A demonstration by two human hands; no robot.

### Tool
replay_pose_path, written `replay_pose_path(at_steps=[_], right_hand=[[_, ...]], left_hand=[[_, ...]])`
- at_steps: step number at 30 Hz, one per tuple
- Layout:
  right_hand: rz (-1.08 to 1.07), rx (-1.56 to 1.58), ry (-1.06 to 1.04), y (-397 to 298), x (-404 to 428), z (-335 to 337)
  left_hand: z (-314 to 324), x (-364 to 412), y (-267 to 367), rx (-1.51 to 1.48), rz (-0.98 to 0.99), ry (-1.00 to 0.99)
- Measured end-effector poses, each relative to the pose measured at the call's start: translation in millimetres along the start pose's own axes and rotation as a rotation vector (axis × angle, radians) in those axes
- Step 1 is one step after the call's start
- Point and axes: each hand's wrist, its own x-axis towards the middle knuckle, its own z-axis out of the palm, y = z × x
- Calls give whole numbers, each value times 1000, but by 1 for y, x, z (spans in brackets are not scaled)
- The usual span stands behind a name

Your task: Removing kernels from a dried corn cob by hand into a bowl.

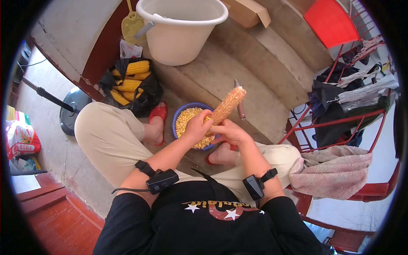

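A corn cob (229, 104), stripped of kernels along its far part, slants up and to the right between my hands. My left hand (198, 127) grips its near end, where some yellow kernels show. From the right, my right hand (232, 131) has its fingers around the same end; its palm side is partly hidden. Below them, between my feet, stands a blue basin (174, 122) holding loose yellow corn kernels (186, 119). Beyond the cob, a screwdriver-like tool with a brown handle (241, 110) lies on the concrete step.
A black plastic bag (147, 101) with several unshelled corn ears (129, 85) sits left of the basin. A large white bucket (181, 41) stands on the steps (264, 79), near a cardboard box (247, 12). At right, a red metal railing (338, 119) carries cloths and bags.
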Motion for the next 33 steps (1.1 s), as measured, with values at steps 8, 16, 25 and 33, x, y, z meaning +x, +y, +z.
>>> replay_pose_path(at_steps=[8,16,25,33], right_hand=[[-164,378,170,6,14,-5],[-225,406,234,11,17,-1],[-136,484,254,18,21,-11],[-207,373,423,30,29,19]], left_hand=[[-8,1,18,208,160,58],[-4,0,4,261,284,19],[-7,1,-10,-177,-154,-191],[-4,-7,8,387,-57,-4]])
